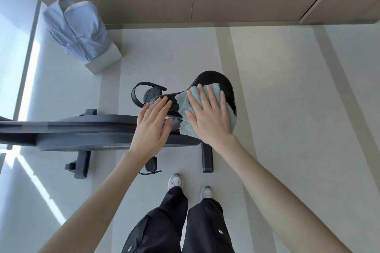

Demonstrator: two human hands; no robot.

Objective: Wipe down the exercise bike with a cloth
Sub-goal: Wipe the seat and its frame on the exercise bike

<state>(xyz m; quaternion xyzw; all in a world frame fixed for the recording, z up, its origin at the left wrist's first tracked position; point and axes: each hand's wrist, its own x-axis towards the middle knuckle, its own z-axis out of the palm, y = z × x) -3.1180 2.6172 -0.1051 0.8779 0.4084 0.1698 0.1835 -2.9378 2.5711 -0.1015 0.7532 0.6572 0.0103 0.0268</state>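
Exercise bike (pixel 86 129) lies across the left and centre of the head view, seen from above, its dark body running in from the left edge and its black saddle (pixel 223 81) just right of centre. A pale blue cloth (pixel 186 127) is spread over the near half of the saddle. The right hand (pixel 207 117) lies flat on it, fingers straight and spread, gripping nothing. That looks meant to press a wide patch of cloth onto the seat for each stroke. The left hand (pixel 152 127) sits just left of the cloth, fingers straight and relaxed, resting on the saddle's narrow nose, likely to steady the seat against the push. It holds nothing either.

A strapped pedal (pixel 148 94) shows above the left hand. At the upper left of the frame a light blue shirt (pixel 78 28) hangs over a white box (pixel 107 57). The wiping seems to be at the saddle stage, with frame and pedals probably left to do.
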